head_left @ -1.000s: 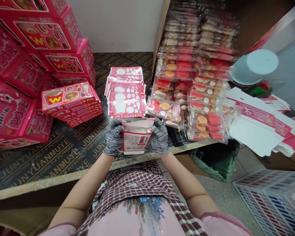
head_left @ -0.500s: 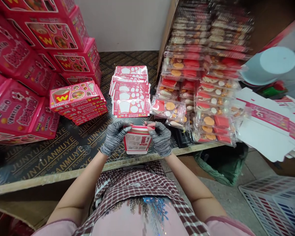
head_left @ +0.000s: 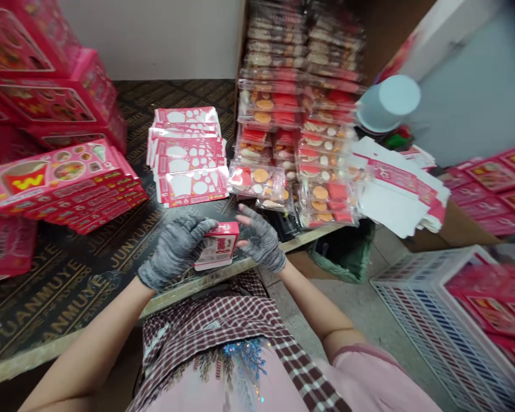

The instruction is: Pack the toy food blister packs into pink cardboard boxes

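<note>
A small pink and white cardboard box (head_left: pixel 218 247) stands at the table's front edge, its upper end closed by a pink flap. My left hand (head_left: pixel 175 246), in a grey knit glove with bare fingertips, is wrapped round the box's left side. Just right of the box, apart from it, my right hand (head_left: pixel 258 237) in a matching glove has its fingers spread and holds nothing. Beyond both hands lies a fanned stack of pink printed cards with white cut-outs (head_left: pixel 193 186). Clear packets of red, orange and white pieces (head_left: pixel 257 182) lie beside that stack.
Finished-looking pink boxes (head_left: pixel 64 177) lie piled at the left, with taller stacks (head_left: pixel 47 103) behind. Flat white and pink cartons (head_left: pixel 395 197) lie at the right. Below are a green-lined bin (head_left: pixel 343 257) and a white plastic crate (head_left: pixel 412 292). A light-blue tub (head_left: pixel 397 97) stands farther back.
The box's upper end, open before, is now closed. My right hand has let go and opened to the right; my left keeps its hold. The view has turned right.
</note>
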Available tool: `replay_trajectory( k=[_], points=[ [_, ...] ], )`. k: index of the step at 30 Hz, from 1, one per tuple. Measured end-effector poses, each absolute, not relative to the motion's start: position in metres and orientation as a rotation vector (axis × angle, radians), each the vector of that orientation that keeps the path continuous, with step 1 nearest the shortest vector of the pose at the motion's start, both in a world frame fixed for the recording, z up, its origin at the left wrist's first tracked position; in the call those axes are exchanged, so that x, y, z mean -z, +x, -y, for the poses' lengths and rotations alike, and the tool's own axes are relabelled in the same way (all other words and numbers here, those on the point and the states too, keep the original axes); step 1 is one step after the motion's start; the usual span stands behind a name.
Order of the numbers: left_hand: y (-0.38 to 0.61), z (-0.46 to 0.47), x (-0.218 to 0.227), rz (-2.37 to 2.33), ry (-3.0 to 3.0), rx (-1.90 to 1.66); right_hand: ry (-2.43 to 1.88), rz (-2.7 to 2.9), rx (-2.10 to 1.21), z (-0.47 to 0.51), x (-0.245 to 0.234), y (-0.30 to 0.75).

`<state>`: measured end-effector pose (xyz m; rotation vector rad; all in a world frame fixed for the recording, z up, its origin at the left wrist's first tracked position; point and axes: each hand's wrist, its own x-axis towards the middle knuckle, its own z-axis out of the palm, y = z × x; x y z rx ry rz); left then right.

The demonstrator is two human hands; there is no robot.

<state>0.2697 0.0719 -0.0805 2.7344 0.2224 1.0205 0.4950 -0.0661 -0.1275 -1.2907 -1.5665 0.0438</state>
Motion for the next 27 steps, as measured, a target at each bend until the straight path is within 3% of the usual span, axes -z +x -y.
replay_trajectory(
  k=[4, 7, 12, 27],
  points=[
    [0.276, -0.066, 0.078, -0.381, 2.812, -1.066, -1.899, 1.066, 0.191, 0.109, 0.153, 0.573],
    [0.286, -0.061, 0.091, -0.347, 2.858, -1.108, -2.119, 0.917, 0.095, 0.135, 0.181, 0.622],
    [0.3, -0.053, 0.109, -0.369, 2.883, -1.146, -2.076, 0.893, -0.219, 0.138, 0.209, 0.64],
    [0.3, -0.053, 0.104, -0.383, 2.831, -1.19, -1.945, 0.488, -0.279, 0.167, 0.225, 0.613]
  ],
)
